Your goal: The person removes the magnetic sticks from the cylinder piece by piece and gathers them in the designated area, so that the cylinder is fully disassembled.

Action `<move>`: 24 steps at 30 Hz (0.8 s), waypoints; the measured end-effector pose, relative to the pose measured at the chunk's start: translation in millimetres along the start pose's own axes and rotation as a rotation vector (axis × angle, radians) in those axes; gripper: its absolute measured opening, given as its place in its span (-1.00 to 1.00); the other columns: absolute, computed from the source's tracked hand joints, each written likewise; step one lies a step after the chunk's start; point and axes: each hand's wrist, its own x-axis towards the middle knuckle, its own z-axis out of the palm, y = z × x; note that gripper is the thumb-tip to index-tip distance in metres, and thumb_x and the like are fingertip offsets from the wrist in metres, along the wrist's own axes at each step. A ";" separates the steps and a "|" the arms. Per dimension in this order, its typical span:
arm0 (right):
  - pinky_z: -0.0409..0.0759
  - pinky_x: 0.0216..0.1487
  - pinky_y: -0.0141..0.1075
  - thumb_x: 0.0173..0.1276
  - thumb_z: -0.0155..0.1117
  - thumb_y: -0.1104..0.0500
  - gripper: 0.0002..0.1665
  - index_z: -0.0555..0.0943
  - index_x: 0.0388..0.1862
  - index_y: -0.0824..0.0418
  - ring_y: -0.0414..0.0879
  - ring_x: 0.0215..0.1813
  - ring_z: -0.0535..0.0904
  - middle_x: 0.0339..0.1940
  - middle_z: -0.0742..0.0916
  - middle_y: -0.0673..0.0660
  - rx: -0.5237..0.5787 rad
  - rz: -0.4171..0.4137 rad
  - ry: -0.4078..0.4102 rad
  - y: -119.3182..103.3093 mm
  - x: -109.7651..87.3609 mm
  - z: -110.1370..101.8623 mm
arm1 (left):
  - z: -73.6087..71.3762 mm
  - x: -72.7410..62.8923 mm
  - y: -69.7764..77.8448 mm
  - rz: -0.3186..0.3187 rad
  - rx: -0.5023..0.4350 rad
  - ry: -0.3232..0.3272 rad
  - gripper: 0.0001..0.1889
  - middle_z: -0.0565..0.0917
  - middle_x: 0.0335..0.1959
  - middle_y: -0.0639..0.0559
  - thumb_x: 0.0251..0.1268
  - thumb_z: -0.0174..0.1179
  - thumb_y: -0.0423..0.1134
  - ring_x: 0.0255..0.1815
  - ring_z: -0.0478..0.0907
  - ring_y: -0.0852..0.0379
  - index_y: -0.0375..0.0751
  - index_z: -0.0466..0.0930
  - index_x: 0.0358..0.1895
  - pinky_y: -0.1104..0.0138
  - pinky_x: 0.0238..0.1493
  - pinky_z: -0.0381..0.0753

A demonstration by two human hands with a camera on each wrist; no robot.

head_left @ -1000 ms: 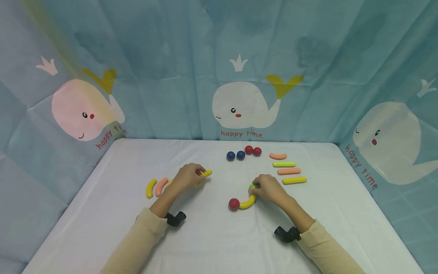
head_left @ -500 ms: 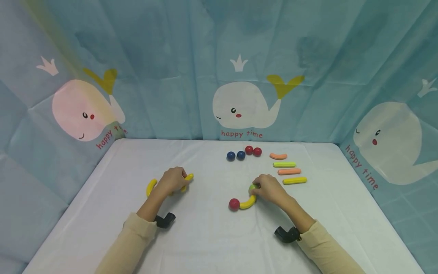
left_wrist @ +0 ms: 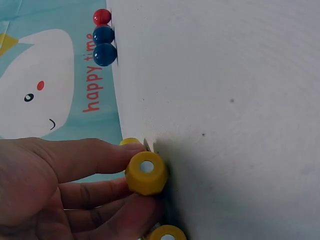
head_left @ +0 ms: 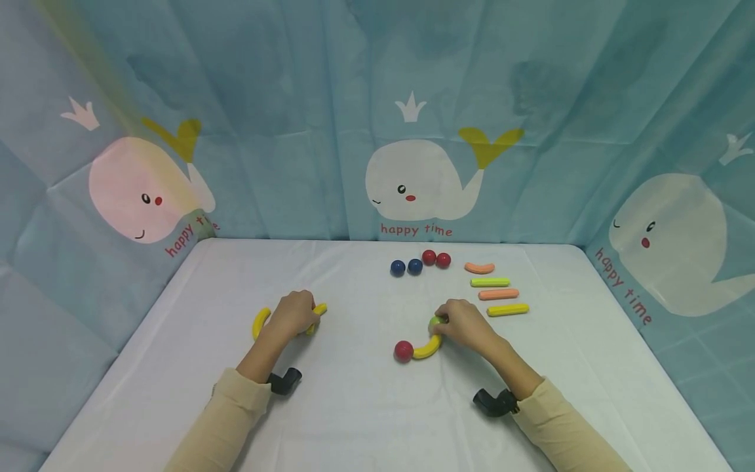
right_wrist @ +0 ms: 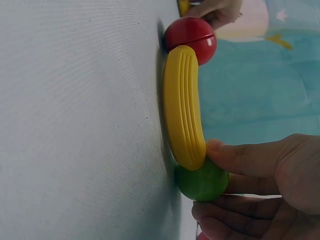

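My left hand [head_left: 291, 313] pinches a curved yellow magnetic rod [head_left: 320, 309] low over the table at left of centre. In the left wrist view, a pale round magnet [left_wrist: 146, 166] shows in that rod's end, and thumb and fingers lie on either side of it. My right hand [head_left: 466, 324] holds a green ball [right_wrist: 202, 180] between thumb and fingers. Against the ball sits one end of another curved yellow rod [right_wrist: 183, 107], whose far end meets a red ball [right_wrist: 192, 39]. This row lies on the white cloth.
Beside the left hand lies another curved yellow rod [head_left: 260, 322]; the pieces next to it are mostly hidden by the hand. Two blue balls [head_left: 398, 268] and two red balls [head_left: 443, 261] stand at the back. Several orange and yellow rods [head_left: 508, 310] lie at the right.
My left hand has moved left across the table with the curved yellow rod, then slightly lower, beside the other rods. The right hand and its row have stayed in place.
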 end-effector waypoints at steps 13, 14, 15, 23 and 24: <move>0.67 -0.06 -0.22 0.12 0.50 0.14 -0.62 0.73 -0.09 0.29 -0.12 -0.25 0.57 -0.25 0.76 0.11 -0.018 -0.004 0.000 1.3 1.0 1.3 | -0.6 -6.3 4.1 0.000 0.018 0.013 -0.82 0.59 -0.56 -0.06 0.14 0.28 -0.33 -0.56 0.49 0.09 -0.43 0.64 -0.27 0.38 -0.48 0.49; 0.67 -0.05 -0.21 0.12 0.50 0.14 -0.62 0.73 -0.10 0.29 -0.12 -0.25 0.57 -0.25 0.76 0.11 -0.019 -0.004 0.001 1.5 1.1 1.5 | -0.7 -6.8 4.3 -0.001 0.019 0.011 -0.82 0.59 -0.55 -0.06 0.15 0.28 -0.33 -0.55 0.49 0.09 -0.42 0.64 -0.28 0.37 -0.47 0.49; 0.67 -0.05 -0.21 0.12 0.50 0.14 -0.62 0.73 -0.10 0.29 -0.12 -0.25 0.57 -0.25 0.76 0.11 -0.019 -0.005 0.001 1.6 1.1 1.5 | -0.9 -7.4 4.6 -0.002 0.019 0.008 -0.82 0.59 -0.55 -0.06 0.15 0.28 -0.32 -0.55 0.49 0.09 -0.42 0.64 -0.28 0.36 -0.46 0.50; 0.67 -0.08 -0.21 0.11 0.51 0.13 -0.62 0.73 -0.11 0.30 -0.13 -0.27 0.57 -0.27 0.75 0.10 -0.013 -0.012 0.006 2.2 1.3 1.6 | -5.6 -10.5 9.8 0.001 0.032 0.059 -0.68 0.66 -0.34 -0.15 0.23 0.26 -0.22 -0.39 0.50 0.01 -0.43 0.62 -0.09 0.23 -0.28 0.57; 0.67 -0.08 -0.21 0.11 0.51 0.13 -0.62 0.73 -0.11 0.30 -0.13 -0.27 0.57 -0.27 0.75 0.10 -0.014 -0.012 0.005 2.3 1.3 1.6 | -6.0 -10.6 11.0 0.009 0.034 0.073 -0.66 0.67 -0.29 -0.17 0.25 0.25 -0.20 -0.36 0.51 0.00 -0.42 0.61 -0.05 0.21 -0.25 0.58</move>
